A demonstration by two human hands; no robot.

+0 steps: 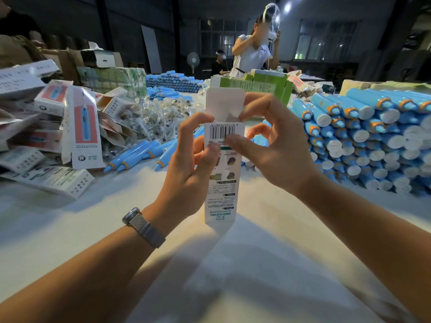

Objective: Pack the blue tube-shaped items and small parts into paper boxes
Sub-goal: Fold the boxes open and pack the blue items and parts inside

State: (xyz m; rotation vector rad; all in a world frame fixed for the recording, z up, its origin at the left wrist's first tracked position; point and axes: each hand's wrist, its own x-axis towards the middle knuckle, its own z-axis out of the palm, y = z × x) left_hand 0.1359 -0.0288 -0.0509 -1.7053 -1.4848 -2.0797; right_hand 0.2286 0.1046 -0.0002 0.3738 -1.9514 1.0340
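I hold a narrow white paper box (pixel 221 183) upright over the table, barcode side toward me, its top flap standing open. My left hand (pixel 193 159) grips the box's left side with fingers curled round it. My right hand (pixel 270 145) pinches the box's upper right edge by the flap, thumb on the front near the barcode. A big stack of blue tubes (pixel 363 136) with orange collars and white ends lies to the right. Several loose blue tubes (pixel 140 155) lie behind my left hand. Clear bags of small parts (pixel 161 115) are heaped in the middle.
Printed paper boxes (pixel 58 127) are piled on the left of the white table (pixel 233 264). Green-white cartons (pixel 256 85) and more blue tubes (pixel 172 81) sit at the far side. A person (pixel 254 50) stands beyond the table. Brown cardboard boxes stand at back left.
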